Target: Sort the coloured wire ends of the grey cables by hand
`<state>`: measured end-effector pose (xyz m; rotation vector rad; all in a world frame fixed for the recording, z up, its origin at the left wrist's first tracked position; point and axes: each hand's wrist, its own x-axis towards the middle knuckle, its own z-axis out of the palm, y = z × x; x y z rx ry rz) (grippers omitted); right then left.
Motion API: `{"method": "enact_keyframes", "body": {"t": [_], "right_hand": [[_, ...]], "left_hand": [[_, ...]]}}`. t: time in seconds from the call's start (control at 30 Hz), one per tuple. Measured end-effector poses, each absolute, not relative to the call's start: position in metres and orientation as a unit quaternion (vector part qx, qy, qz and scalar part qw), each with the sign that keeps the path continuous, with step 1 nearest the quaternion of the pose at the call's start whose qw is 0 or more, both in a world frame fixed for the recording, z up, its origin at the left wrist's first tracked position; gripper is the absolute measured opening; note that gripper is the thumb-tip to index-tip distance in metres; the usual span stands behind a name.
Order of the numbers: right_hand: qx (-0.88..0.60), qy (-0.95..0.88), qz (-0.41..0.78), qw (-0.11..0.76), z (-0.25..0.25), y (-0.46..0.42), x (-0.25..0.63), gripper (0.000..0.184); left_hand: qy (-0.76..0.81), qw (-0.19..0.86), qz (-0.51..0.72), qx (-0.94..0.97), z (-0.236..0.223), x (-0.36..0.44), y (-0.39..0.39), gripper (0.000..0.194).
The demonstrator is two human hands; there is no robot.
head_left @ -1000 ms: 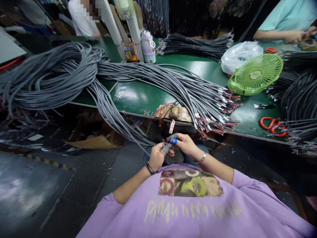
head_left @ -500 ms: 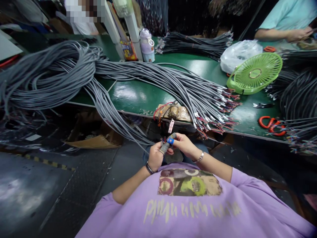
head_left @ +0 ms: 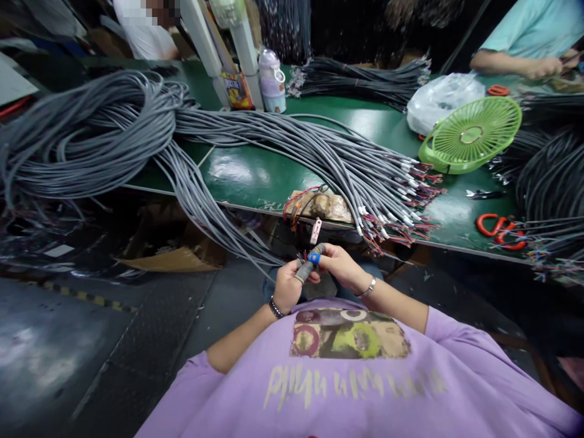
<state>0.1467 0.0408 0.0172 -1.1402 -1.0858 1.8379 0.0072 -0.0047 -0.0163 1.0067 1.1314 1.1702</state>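
Close work on wire ends, as I viewed it remotely through the head camera. Slightly below the centre of the frame, the wires (head_left: 302, 255) stood in a small dark tuft between the two hands, short of the near edge of the green surface (head_left: 255, 182). The left hand (head_left: 290, 286) was closed, its covered thumb (head_left: 304, 272) pressed toward curled fingers, gripping the tuft's base. The right hand (head_left: 338, 266) was closed in a fingertip pinch at the same wires, a blue band (head_left: 314, 258) on one digit; which strand it held was too small for me to tell. Grey cables (head_left: 191, 188) sloped from the left of the frame toward the left hand, while a bundle (head_left: 314, 146) fanned across the centre.

For sound handling, I judged that the left grip needed to be firm and close under the tuft, so the strands did not roll. The right fingertips called for light pressure, colours kept apart, with enough slack that the cables' weight did not tug.
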Motion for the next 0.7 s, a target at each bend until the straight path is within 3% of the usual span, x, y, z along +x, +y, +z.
{"method": "enact_keyframes", "body": {"t": [0.33,0.7], "right_hand": [[-0.449,-0.420,0.679,0.400,0.006,0.038,0.146,0.019],[-0.450,-0.424,0.691,0.375,0.009,0.043,0.145,0.026]], "left_hand": [[0.506,0.569,0.531,0.371,-0.015,0.009,-0.002,0.028],[0.489,0.595,0.530,0.356,-0.015,0.012,-0.006,0.027]]}}
